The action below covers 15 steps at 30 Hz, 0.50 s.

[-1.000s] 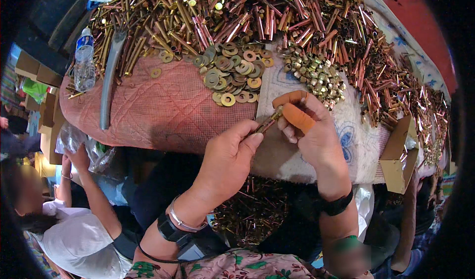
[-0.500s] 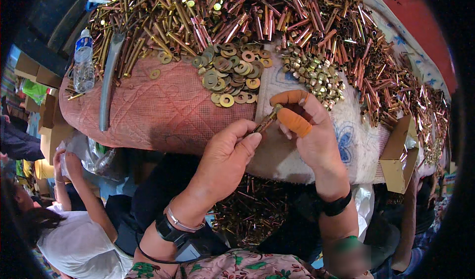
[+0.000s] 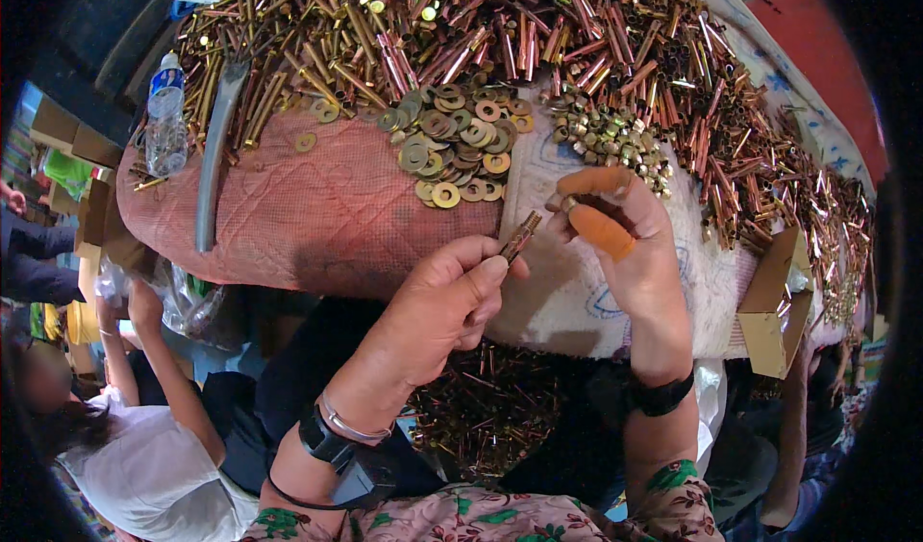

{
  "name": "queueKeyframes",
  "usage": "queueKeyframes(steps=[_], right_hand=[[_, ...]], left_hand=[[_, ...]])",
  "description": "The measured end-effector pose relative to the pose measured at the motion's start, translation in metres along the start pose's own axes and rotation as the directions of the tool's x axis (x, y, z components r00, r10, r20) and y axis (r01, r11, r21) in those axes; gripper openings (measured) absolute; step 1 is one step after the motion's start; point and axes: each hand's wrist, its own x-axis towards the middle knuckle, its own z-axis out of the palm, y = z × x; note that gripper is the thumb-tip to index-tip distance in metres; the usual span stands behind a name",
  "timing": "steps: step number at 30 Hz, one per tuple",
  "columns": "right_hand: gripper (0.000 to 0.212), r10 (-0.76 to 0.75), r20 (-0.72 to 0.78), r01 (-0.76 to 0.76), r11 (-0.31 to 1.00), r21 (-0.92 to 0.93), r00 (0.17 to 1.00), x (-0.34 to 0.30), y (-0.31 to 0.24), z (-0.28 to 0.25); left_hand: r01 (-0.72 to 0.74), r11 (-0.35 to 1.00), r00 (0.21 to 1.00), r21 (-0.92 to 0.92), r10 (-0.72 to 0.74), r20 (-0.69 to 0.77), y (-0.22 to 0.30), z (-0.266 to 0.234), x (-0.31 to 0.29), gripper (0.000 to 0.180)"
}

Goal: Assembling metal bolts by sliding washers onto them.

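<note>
My left hand [image 3: 454,297] is closed on an expansion bolt [image 3: 520,238], pinched between thumb and fingers. The bolt's threaded end points up and to the right. Orange rubber covers sit on the thumb and forefinger of my right hand [image 3: 630,239]. Between those two fingertips it pinches a small metal nut [image 3: 569,203], a short way from the bolt's tip. Just beyond the right hand lies a pile of brass-coloured nuts [image 3: 615,143]. A heap of flat washers [image 3: 452,143] is spread to its left, past my left hand.
Metal sleeves and bolts [image 3: 596,32] cover the far side of the padded surface [image 3: 288,215]. A grey tube [image 3: 212,167] and a plastic bottle [image 3: 167,124] are at the left. An open cardboard box [image 3: 769,321] stands at the right edge. A person [image 3: 154,455] sits to my left.
My right hand has drawn away from the bolt's tip, up and to the right, with the nut between its fingers. The bolt's threads now show bare. The left hand has barely moved.
</note>
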Motion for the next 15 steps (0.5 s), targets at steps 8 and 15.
queueKeyframes(steps=[8, 15], right_hand=[[0.021, -0.013, -0.055, 0.014, 1.0, 0.006, 0.998, -0.0028, -0.0033, 0.005], [0.022, -0.004, -0.006, 0.003, 0.993, -0.121, 1.0, -0.002, -0.0024, 0.0061]], left_hand=[[-0.042, 0.995, 0.998, 0.096, 0.045, -0.037, 0.0, 0.0017, 0.0004, 0.016], [-0.122, 0.977, 0.989, 0.172, 0.134, -0.061, -0.0034, 0.0036, 0.0005, 0.016]])
